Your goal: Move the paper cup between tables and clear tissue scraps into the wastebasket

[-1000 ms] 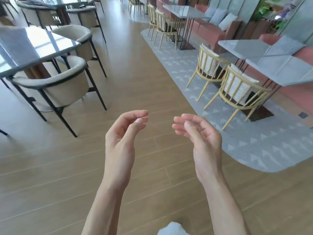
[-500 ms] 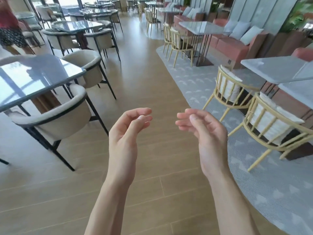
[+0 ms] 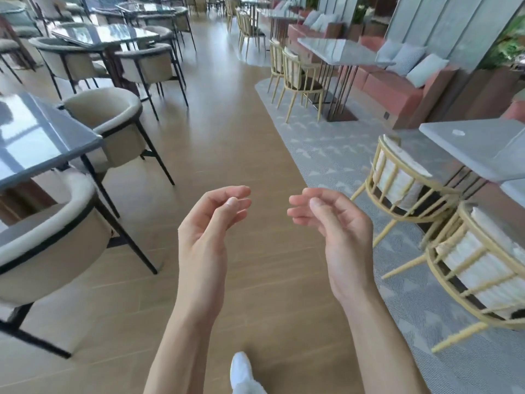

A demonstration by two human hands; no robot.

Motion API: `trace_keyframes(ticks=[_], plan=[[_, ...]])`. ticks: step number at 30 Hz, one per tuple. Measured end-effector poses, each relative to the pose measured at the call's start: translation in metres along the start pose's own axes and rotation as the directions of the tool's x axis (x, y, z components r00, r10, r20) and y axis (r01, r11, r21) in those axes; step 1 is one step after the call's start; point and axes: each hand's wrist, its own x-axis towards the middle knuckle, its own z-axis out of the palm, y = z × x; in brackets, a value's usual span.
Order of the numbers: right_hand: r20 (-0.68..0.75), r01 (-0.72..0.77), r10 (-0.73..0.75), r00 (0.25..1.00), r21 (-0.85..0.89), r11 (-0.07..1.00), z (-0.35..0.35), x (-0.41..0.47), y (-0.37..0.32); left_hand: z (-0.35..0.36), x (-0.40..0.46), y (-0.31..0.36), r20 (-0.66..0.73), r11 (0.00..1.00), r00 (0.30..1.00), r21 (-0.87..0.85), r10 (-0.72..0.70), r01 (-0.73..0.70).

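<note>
Scrap (image 3: 458,132), a small white fleck that may be tissue though it is too small to tell, lies on the grey table (image 3: 468,146) well to the right of and beyond the right fingers. No cup or wastebasket shows in this view.

The left hand (image 3: 208,231) is raised over the wood floor (image 3: 233,132), palm turned inward, its fingers (image 3: 238,193) loosely curled and lying close together, with the thumb tip resting near them; they hold nothing. The right hand (image 3: 338,231) mirrors it just across a small gap, its fingers (image 3: 298,200) also loosely curled and close together, the thumb lying over them, empty. The fingertips of the two hands point toward each other and do not touch.

Below the wrists, between the forearms, a white shoe (image 3: 241,369) stands on the floor.

Left of the left fingers stands a cream armchair (image 3: 51,251) with black legs, tucked beside a glossy dark table (image 3: 42,143); another such chair sits beyond it. Right of the right fingers two pale-yellow spindle chairs (image 3: 403,194) with white cushions stand on a grey patterned rug (image 3: 326,149), pushed up to the grey table. Farther ahead of the fingers, more tables and chairs line both sides of the aisle, and a pink sofa (image 3: 392,89) with pale cushions runs along the right wall.
</note>
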Motion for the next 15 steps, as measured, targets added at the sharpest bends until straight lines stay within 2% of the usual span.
trace_keyframes(ticks=[6, 15], plan=[[-0.011, -0.003, 0.003, 1.000, 0.010, 1.000, 0.048, 0.150, 0.024, 0.014, 0.164, -0.013, 0.012, 1.000, 1.000, 0.020, 0.015, -0.015], [-0.003, 0.018, -0.018, 1.000, 0.064, 0.998, 0.089, 0.331, 0.078, 0.045, 0.338, -0.059, 0.034, 0.995, 0.999, 0.094, 0.015, -0.018]])
